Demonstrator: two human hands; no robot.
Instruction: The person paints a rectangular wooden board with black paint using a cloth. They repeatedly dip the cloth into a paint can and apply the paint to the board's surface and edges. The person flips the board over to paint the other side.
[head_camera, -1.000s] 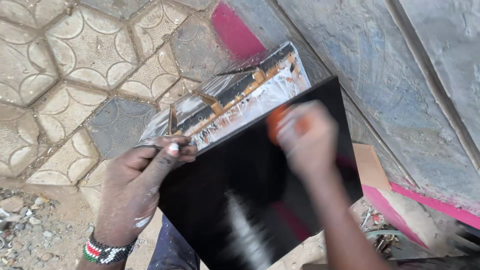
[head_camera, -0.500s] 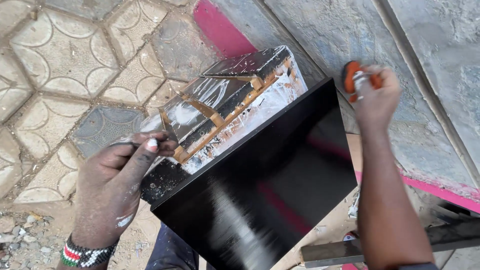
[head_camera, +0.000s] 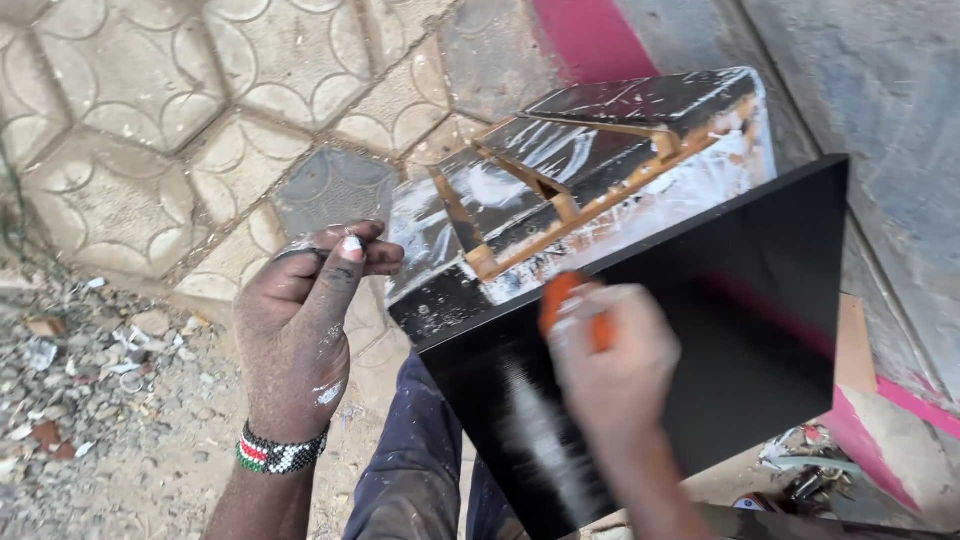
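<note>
My right hand (head_camera: 612, 352) is closed around a small orange-handled tool (head_camera: 560, 300), blurred in motion, so I cannot tell its kind, only that its orange end sticks up and to the left out of my fist; the hand sits over the glossy black panel (head_camera: 720, 330), near the panel's upper left edge, and whether the tool actually touches the black face I cannot tell through the blur; the panel lies directly under and ahead of this hand, its long axis running from lower left by my knee (head_camera: 420, 470) up to its far corner at the upper right, so the free length of it stretches away to the right of my fist; it tilts, resting against the paint-streaked wooden frame (head_camera: 600, 160) behind it, which runs the same diagonal way along the panel's upper edge; my left hand (head_camera: 305, 320) is off the panel, just beside the frame's lower left end, fingers curled in with the thumb pressed to the fingertips, holding nothing that I can make out, a beaded wristband (head_camera: 282, 452) on its wrist; so the right hand is the nearer 1 to the panel; under everything lie patterned paving stones (head_camera: 150, 100).
</note>
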